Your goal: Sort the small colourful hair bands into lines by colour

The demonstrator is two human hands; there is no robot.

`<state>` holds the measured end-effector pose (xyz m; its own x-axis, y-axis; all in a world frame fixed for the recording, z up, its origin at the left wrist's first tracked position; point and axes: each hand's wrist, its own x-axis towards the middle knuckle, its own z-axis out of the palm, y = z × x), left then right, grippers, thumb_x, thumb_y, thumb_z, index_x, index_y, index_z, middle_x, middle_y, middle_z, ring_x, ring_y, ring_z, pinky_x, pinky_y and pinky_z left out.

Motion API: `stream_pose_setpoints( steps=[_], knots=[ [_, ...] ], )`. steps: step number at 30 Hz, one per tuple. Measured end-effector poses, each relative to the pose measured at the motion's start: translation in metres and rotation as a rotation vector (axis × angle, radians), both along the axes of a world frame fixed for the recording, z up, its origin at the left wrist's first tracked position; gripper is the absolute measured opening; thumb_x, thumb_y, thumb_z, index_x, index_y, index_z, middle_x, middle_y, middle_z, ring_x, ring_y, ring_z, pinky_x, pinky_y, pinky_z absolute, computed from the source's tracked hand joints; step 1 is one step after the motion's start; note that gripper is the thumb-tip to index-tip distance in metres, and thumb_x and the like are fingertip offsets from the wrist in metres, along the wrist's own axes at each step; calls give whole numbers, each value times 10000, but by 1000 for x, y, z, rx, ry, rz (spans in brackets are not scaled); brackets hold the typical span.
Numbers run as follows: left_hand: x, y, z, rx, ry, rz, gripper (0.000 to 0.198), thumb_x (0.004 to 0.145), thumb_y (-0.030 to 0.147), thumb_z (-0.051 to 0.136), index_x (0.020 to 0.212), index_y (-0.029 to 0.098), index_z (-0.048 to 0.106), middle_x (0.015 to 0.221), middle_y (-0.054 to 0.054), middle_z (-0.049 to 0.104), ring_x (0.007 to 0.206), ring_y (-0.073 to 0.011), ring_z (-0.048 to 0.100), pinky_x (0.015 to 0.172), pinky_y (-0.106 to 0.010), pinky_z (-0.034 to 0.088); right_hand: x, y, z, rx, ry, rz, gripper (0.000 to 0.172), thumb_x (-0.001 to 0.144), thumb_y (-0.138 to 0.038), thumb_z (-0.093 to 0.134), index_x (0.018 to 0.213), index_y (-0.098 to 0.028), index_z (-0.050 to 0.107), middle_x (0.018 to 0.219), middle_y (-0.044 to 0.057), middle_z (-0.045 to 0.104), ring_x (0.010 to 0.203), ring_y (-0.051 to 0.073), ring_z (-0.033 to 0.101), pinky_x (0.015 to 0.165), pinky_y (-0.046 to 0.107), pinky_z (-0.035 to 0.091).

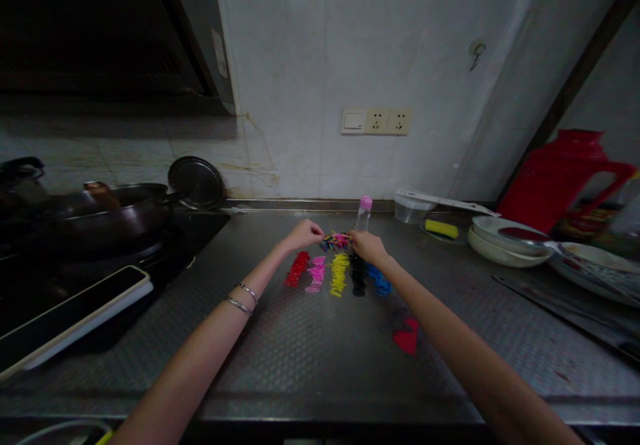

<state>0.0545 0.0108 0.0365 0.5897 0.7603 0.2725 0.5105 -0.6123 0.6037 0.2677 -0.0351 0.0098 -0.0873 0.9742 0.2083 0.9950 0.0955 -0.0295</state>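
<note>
A small pile of mixed-colour bands (pixel 336 240), which look like little rubber bands, lies on the steel counter (pixel 300 358). At the pile's left edge is my left hand (pixel 303 235), fingers pinched together. My right hand (pixel 369 247) touches its right edge with the fingers curled in. Whatever is between the fingertips is too small to make out. Nearer me run separate rows of one colour each: red bands (pixel 297 269), pink bands (pixel 316 274), yellow bands (pixel 339 274), black bands (pixel 358 275) and blue bands (pixel 380 281), the last partly behind my right wrist.
A clear bottle with a pink cap (pixel 365 203) stands behind my right hand. A red heart-shaped piece (pixel 406 337) lies by my right forearm. Rightward are a yellow sponge (pixel 441 229), stacked bowls (pixel 505 248) and a red jug (pixel 555 181). A pan (pixel 115 215) sits left.
</note>
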Motion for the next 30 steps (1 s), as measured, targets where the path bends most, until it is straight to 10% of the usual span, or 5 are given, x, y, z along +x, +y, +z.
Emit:
stream_pose_setpoints(
  steps=[22, 30],
  knots=[
    [-15, 26, -35, 81, 232, 369, 321, 648, 216, 549, 937, 178, 684, 861, -43, 673, 770, -158, 587, 685, -220, 432, 75, -33, -13, 66, 412, 280, 340, 748, -142, 486, 1070, -178, 586, 861, 54, 662, 779, 150, 602, 751, 242, 435],
    [-18, 34, -37, 151, 380, 265, 296, 697, 245, 515, 944, 196, 672, 876, -32, 668, 773, -144, 587, 691, -207, 433, 78, -39, -20, 139, 439, 253, 370, 737, -116, 465, 1086, -170, 576, 972, 72, 638, 858, 160, 587, 786, 266, 441]
  ],
)
